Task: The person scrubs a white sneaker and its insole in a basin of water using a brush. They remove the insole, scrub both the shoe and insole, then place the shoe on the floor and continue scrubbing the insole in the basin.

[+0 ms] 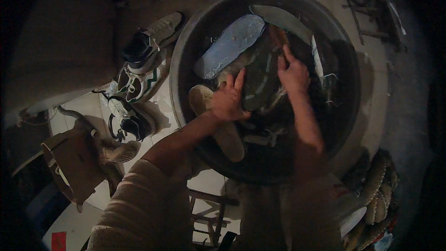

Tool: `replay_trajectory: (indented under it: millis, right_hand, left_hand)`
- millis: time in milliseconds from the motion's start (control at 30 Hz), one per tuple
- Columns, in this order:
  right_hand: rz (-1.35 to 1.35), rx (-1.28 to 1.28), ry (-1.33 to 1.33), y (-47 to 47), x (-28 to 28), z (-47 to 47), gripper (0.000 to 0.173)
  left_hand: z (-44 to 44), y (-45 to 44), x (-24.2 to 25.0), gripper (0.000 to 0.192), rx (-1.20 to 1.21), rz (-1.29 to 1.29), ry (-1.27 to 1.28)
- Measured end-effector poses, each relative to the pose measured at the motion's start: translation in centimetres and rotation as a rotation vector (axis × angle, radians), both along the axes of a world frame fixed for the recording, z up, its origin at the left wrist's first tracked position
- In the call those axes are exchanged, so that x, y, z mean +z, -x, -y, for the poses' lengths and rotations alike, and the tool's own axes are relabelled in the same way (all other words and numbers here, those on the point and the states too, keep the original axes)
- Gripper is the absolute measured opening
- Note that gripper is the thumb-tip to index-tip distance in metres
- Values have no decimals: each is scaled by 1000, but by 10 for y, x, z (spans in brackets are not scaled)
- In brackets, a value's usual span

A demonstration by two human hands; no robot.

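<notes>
A large dark round basin (352,76) of water lies before me. My left hand (228,99) has its fingers spread at the left edge of a dark greenish object (259,76), possibly a shoe, lying in the water. To its right, my right hand (294,75) points away from me with two fingers extended. A reddish-brown shape (277,36) lies at those fingertips; whether it is held or a reflection is unclear. A pale blue insole (231,47) floats beyond my left hand. One tan insole (230,141) passes beneath my left wrist, and a greenish insole (282,19) rests at the far side.
Sneakers (163,28) and a black-and-white shoe (125,116) stand left of the basin. A brown bag-like object (75,164) sits nearer on that side. Woven-edged footwear (378,188) is piled at the lower right. A small stool (212,212) stands below the basin.
</notes>
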State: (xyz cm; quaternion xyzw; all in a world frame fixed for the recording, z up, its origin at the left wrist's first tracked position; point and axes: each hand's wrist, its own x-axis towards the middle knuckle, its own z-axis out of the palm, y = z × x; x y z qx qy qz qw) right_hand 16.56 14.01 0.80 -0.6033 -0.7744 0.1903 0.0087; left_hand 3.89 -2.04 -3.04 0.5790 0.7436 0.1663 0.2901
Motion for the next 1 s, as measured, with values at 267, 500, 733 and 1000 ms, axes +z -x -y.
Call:
replay_trajectory:
  millis: [267,500,733,1000]
  right_hand:
    - [-255,305,-306,-57,-27,107,49]
    - [-356,-45,101,-29,-17,-8,47]
    - [-417,-24,-82,-56,-26,91,48]
    - [-359,-58,92,-60,-11,66,49]
  left_hand:
    - [8,0,-7,131,-34,-89,110]
    - [-2,-2,6,129,-65,-153,200]
    - [5,-15,-4,118,-126,-225,-10]
    - [-37,-29,8,109,-16,-139,-89]
